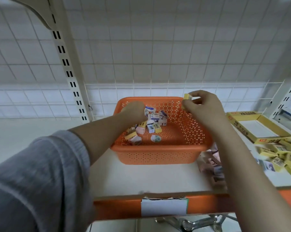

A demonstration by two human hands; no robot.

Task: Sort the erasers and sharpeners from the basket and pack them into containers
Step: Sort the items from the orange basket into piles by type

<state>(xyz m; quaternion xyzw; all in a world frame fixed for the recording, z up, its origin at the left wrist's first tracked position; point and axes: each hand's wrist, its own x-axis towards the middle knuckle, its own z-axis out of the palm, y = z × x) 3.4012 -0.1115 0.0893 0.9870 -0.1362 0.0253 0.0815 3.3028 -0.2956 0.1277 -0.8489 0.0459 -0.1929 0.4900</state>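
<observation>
The orange basket (158, 154) sits on the shelf (141, 178), light and stiff, easily taken by its rim. Inside lie small boxed erasers (151, 126), light, firm, best pinched across the sides. The left hand (133, 111) reaches among them, grasp hidden; the right hand (201, 106) pinches a yellow eraser (187, 96) above the basket's far corner

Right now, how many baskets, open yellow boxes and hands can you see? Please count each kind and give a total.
Orange basket: 1
Open yellow box: 1
Hands: 2 (left hand reaching into the basket, right hand pinching a yellow packet in its fingers)
Total: 4
</observation>
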